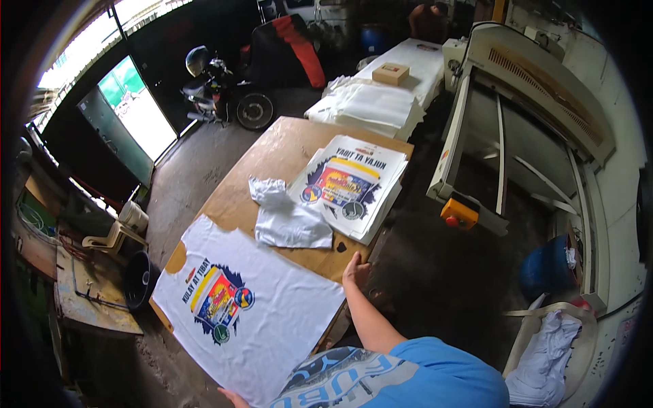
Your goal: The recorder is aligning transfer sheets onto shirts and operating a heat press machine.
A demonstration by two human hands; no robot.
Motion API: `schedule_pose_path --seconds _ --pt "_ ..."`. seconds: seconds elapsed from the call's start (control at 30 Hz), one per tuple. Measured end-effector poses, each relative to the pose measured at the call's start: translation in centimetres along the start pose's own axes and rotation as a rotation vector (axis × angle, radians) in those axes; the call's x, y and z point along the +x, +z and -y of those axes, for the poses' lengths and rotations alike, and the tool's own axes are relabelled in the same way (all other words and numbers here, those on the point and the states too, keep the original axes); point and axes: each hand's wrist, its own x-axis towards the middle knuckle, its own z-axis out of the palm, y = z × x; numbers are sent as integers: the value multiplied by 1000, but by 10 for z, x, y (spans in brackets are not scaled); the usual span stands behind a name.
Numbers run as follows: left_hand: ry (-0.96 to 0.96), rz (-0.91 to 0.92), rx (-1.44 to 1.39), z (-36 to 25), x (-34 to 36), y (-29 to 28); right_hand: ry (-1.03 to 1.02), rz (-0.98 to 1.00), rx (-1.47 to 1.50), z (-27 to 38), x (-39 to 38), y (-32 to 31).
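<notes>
A white T-shirt (272, 292) with a colourful paint-bucket print lies spread over the near end of the brown board-topped table (238, 177). Its neck points left and its hem faces me. At the far hem corner, beside the table edge, my right hand (356, 272) is closed on the cloth, its fingers partly hidden. My left hand (233, 398) is at the near hem corner, closed on the shirt and cut off by the lower edge of the picture. Just beyond the shirt sits a crumpled white cloth (292, 228). Behind it is a stack of printed sheets (354, 180).
A large heat press (530, 88) with an orange control box (460, 213) stands at the right. White sheets (371, 102) and a cardboard box (390, 73) are on the far table. A bin of white cloth (544, 353) is at lower right; a motorcycle (224, 95) stands behind.
</notes>
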Motion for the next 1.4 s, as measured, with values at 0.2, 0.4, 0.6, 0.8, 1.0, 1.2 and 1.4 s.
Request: schedule_pose_path --seconds 0.2,0.4,0.6,0.8,1.0,1.2,1.4 --pt "-8 -41 -107 14 31 1 44 43 -55 10 -3 -14" --pt "-45 -124 -200 42 66 -30 41 7 -49 5 5 -1" --pt "-161 -249 -237 136 73 -101 36 -74 -79 9 8 -2" --pt "-280 -248 155 151 19 -138 -41 -105 -75 -2 9 14" --pt "-224 -273 166 131 -7 -143 -28 -87 -90 -5 16 16" --pt "-126 -314 162 135 -16 -147 -35 -91 -42 -11 19 30" --pt "-106 -329 226 118 -27 -146 -49 -133 -31 -16 34 31"
